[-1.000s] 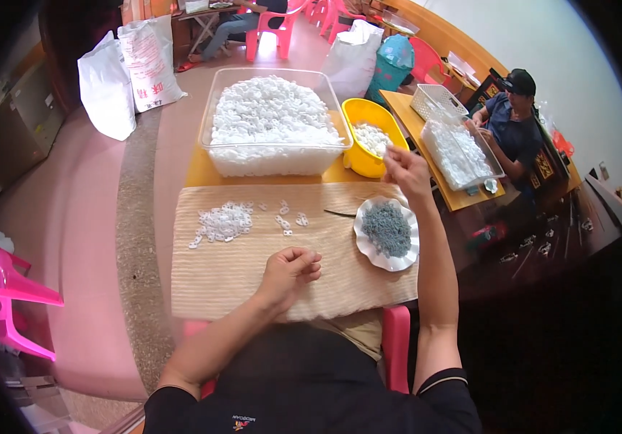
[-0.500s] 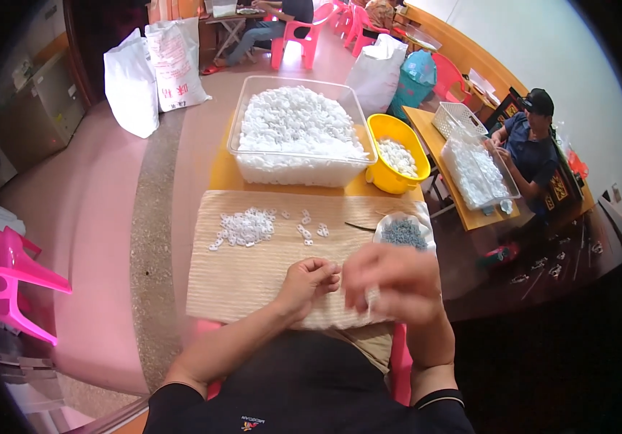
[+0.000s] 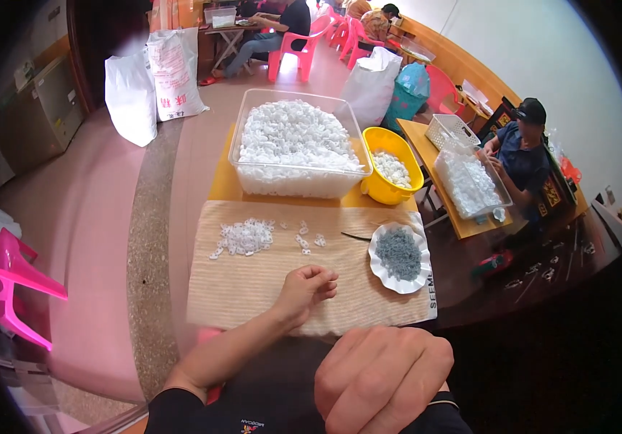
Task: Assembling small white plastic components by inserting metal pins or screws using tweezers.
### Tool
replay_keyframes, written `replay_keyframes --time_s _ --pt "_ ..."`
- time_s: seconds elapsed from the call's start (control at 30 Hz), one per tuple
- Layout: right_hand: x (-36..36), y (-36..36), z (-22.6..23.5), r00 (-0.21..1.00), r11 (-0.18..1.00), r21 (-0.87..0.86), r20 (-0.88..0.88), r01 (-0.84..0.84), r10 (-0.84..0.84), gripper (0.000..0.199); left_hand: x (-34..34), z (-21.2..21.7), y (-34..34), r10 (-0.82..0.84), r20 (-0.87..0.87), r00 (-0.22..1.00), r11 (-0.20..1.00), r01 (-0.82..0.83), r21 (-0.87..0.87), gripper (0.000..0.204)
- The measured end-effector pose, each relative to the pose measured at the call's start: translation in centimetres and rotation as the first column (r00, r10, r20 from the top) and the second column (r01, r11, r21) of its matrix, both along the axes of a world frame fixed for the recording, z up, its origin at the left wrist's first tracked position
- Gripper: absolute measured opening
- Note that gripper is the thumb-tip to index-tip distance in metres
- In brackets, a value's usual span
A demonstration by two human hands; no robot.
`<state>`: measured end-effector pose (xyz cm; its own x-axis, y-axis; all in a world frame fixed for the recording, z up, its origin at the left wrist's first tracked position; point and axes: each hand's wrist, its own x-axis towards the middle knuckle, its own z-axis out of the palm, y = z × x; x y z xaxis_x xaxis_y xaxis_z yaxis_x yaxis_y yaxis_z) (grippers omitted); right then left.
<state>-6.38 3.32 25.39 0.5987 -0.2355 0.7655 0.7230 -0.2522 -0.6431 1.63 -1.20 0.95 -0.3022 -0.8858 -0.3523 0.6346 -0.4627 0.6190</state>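
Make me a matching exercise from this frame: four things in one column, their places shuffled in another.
1. yellow tub
2. scalloped dish
3. left hand
4. right hand

A. on the cloth, at right, holding grey bits
B. low in the picture, over the dark shirt
C. beside the clear bin
D. at the middle of the cloth

1-C; 2-A; 3-D; 4-B

You are holding your left hand [image 3: 306, 295] over a beige cloth [image 3: 238, 293] bearing small white pieces [image 3: 247, 237], your right hand [image 3: 385, 380] hanging in the foreground.
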Motion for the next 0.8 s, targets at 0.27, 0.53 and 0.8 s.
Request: replay_keyframes --time_s 0.27,0.53,0.8 --pt "-1.8 0.9 -3.9 0.892 0.885 0.120 -0.092 0.450 -0.442 0.027 -0.2 -0.3 0.2 0.091 -0.052 0.994 0.996 -0.091 0.008 0.011" --pt "-6.4 -3.9 -9.9 0.558 0.606 -0.269 -0.239 0.748 -0.795 0.032 1.0 -0.4 -0.8 0.199 -0.081 0.977 0.979 -0.195 0.052 0.020" --pt "-8.4 -7.4 -16.6 0.422 0.571 -0.115 -0.560 0.813 -0.714 0.008 1.4 -0.3 -1.4 0.395 0.032 0.918 0.919 -0.395 -0.013 0.025"
